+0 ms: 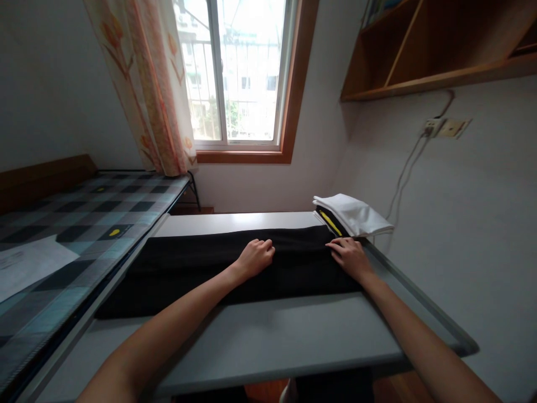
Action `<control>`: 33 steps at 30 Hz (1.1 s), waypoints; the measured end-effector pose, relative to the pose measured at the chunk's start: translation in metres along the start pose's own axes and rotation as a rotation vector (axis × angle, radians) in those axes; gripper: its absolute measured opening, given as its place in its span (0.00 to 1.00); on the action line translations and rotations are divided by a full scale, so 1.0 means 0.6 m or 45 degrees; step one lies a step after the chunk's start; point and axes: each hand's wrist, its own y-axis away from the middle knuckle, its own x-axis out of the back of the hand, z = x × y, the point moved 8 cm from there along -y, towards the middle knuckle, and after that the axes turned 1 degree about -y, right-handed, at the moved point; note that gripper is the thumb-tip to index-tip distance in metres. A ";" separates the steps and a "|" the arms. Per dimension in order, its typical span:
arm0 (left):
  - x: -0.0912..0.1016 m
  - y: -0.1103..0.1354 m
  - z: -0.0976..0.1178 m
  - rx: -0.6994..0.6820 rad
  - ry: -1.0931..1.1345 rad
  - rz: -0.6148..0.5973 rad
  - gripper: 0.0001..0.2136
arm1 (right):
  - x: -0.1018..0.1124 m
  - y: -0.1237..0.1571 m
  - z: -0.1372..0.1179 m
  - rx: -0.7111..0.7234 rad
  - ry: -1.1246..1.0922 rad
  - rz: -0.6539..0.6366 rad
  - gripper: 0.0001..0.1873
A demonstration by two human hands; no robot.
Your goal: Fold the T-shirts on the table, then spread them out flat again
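Observation:
A long black garment [184, 263], shaped like folded trousers, lies crosswise on the white table [268, 341]. My left hand [257, 258] is closed on the cloth right of its middle, fingers curled into the fabric. At the garment's right end my right hand [351, 258] rests on the cloth, its fingers apart and slightly bent. Just behind that hand sits a stack of folded clothes, with a white garment [352, 215] on top and a black one with a yellow strip [330, 222] beneath.
On the left is a bed with a checked mattress [138, 196] and a sheet of paper [33, 263]. A curtain [146, 84] hangs beside the window [247, 73]. Wooden shelves [419, 78] jut out at upper right, above a wall socket [453, 128] with a cable.

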 end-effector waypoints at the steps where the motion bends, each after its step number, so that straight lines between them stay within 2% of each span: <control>1: 0.004 -0.001 -0.005 0.024 0.015 0.009 0.10 | 0.005 -0.003 -0.001 -0.004 0.017 0.009 0.15; 6: 0.016 0.008 -0.019 0.069 0.186 0.073 0.10 | 0.023 0.000 -0.005 -0.006 0.033 -0.005 0.15; 11: 0.001 0.024 -0.024 0.029 0.438 0.012 0.14 | 0.023 0.003 -0.014 -0.048 -0.049 -0.058 0.14; 14: 0.001 0.029 -0.057 0.124 0.494 0.054 0.17 | 0.031 -0.019 -0.027 -0.106 -0.076 -0.002 0.16; 18: -0.009 0.047 -0.117 0.321 0.376 0.139 0.18 | 0.029 -0.071 -0.055 -0.157 -0.155 0.006 0.17; 21: -0.047 0.069 -0.142 0.409 0.314 0.014 0.24 | 0.011 -0.114 -0.081 -0.170 -0.218 -0.075 0.19; 25: -0.092 0.089 -0.147 0.441 0.361 -0.189 0.28 | -0.034 -0.149 -0.114 -0.190 -0.249 -0.287 0.28; 29: -0.094 0.089 -0.145 0.442 0.385 -0.208 0.29 | -0.104 -0.132 -0.115 -0.349 -0.269 -0.652 0.38; 31: -0.092 0.089 -0.146 0.446 0.394 -0.214 0.30 | -0.125 -0.117 -0.105 -0.415 -0.298 -0.737 0.40; 33: -0.092 0.089 -0.147 0.449 0.395 -0.218 0.30 | -0.134 -0.108 -0.091 -0.437 -0.313 -0.743 0.42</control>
